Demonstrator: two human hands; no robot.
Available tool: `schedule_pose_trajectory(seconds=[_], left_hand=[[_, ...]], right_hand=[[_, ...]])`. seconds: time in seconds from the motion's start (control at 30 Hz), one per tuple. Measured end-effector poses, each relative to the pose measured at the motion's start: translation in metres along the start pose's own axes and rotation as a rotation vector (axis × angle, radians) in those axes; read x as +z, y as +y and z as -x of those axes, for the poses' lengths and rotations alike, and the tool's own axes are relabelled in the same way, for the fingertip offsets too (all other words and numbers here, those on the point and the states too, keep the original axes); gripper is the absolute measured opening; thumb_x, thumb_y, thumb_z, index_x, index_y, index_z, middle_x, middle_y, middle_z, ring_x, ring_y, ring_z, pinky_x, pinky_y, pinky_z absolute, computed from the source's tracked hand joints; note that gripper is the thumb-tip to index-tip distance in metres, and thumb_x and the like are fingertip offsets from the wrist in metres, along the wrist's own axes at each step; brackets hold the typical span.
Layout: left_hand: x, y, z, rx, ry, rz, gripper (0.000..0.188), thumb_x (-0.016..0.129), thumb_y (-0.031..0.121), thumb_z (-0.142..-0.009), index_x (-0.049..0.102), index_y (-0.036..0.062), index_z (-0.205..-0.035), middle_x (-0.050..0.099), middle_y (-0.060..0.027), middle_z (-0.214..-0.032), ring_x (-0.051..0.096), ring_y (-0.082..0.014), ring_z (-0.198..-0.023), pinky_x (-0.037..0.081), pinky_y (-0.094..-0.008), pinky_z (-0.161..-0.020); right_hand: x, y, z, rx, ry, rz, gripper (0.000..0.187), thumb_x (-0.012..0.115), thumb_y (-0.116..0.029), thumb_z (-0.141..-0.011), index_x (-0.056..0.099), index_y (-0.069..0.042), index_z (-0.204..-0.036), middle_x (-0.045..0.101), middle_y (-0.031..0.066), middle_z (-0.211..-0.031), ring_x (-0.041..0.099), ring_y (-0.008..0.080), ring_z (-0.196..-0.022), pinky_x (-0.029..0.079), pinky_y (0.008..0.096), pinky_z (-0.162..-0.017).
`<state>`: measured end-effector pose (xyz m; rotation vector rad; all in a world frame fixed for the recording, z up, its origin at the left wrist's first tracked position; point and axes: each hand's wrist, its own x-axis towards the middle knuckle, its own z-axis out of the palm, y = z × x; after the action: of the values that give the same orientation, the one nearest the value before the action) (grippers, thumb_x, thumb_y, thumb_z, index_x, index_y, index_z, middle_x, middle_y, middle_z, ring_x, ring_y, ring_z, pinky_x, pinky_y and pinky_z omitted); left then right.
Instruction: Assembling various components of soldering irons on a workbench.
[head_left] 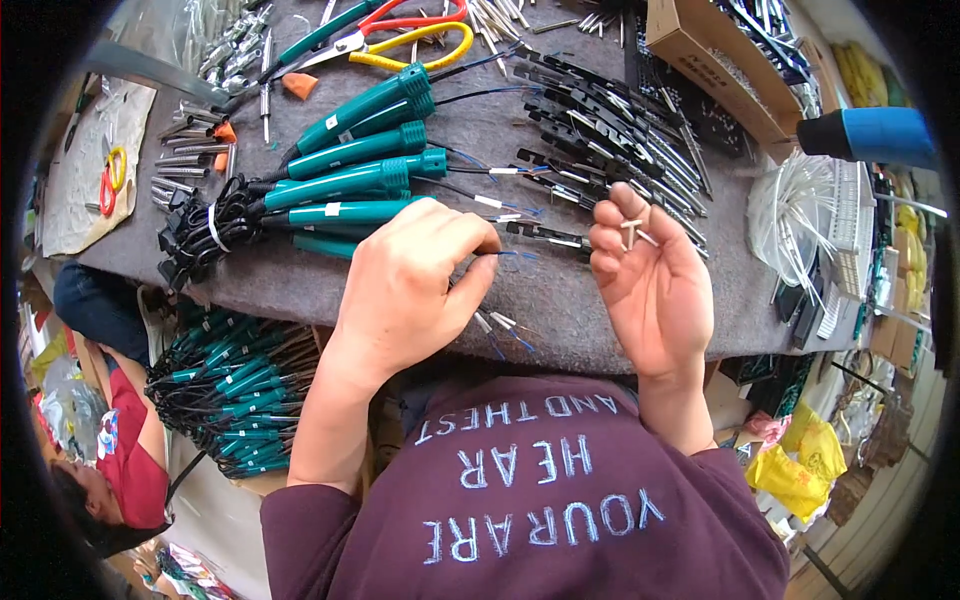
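Note:
My left hand is closed in a pinch over the near end of a row of teal tubular handles. A thin blue wire end sticks out at its fingertips. To the right, my right hand is turned palm up with its fingers curled around a few small pale sleeves. The handles have black cords bundled with a white tie at the left, and wires with white sleeves come out of their right ends. Beyond those wires lies a pile of black slotted pieces with metal rods.
Red-and-yellow-handled scissors, metal tubes and an orange chunk lie on the grey cloth. A cardboard box and a blue tool are at right. More teal handles are stacked below left, near another person.

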<state>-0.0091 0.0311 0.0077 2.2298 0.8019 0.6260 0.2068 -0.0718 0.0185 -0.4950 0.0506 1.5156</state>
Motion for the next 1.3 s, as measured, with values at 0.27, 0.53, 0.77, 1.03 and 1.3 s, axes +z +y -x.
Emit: schedule_pose_trajectory(seconds=[0.27,0.53,0.77,1.03,1.3], left_hand=[[-0.001,0.008,-0.002,-0.099,0.018,0.121,0.014,0.073,0.000,-0.077,0.062,0.0012,-0.087,0.062,-0.0112,-0.081,0.061,-0.0285,-0.079,0.049,-0.0368,-0.072],[0.003,0.004,-0.003,-0.081,0.056,0.186,0.012,0.074,0.001,-0.081,0.064,0.0007,-0.089,0.063,-0.0088,-0.083,0.061,-0.0219,-0.078,0.047,-0.0325,-0.070],[0.008,0.008,-0.001,-0.207,0.157,0.311,0.012,0.076,0.004,-0.079,0.066,0.0023,-0.085,0.064,-0.0065,-0.077,0.062,-0.0214,-0.078,0.050,-0.0335,-0.069],[0.006,0.008,-0.002,-0.189,0.121,0.287,0.011,0.076,0.004,-0.077,0.066,0.0035,-0.081,0.062,-0.0050,-0.074,0.057,-0.0196,-0.074,0.047,-0.0324,-0.067],[0.011,0.004,-0.003,-0.065,0.171,0.228,0.010,0.077,0.002,-0.075,0.070,0.0052,-0.081,0.064,-0.0032,-0.073,0.054,-0.0201,-0.071,0.044,-0.0331,-0.067]], right_hand=[[-0.006,0.019,-0.002,0.011,0.083,0.513,0.014,0.049,-0.019,-0.108,0.052,-0.008,-0.116,0.069,0.0188,-0.115,0.058,0.0095,-0.077,0.047,0.0212,-0.065],[-0.012,0.031,-0.009,0.048,0.135,0.585,0.023,0.058,-0.030,-0.106,0.062,-0.007,-0.106,0.073,0.0086,-0.097,0.058,0.0039,-0.068,0.045,0.0174,-0.055],[-0.002,0.034,-0.011,0.098,0.092,0.592,0.022,0.054,-0.016,-0.106,0.062,0.000,-0.118,0.071,0.0095,-0.101,0.064,0.0105,-0.082,0.052,0.0241,-0.074],[-0.007,0.035,-0.007,0.030,0.045,0.696,0.019,0.060,-0.013,-0.103,0.062,0.000,-0.117,0.072,0.0091,-0.098,0.064,0.0096,-0.082,0.052,0.0234,-0.071],[-0.011,0.038,-0.007,-0.027,0.126,0.766,0.019,0.071,-0.017,-0.098,0.072,-0.001,-0.107,0.069,0.0002,-0.088,0.053,0.0027,-0.067,0.041,0.0182,-0.058]])
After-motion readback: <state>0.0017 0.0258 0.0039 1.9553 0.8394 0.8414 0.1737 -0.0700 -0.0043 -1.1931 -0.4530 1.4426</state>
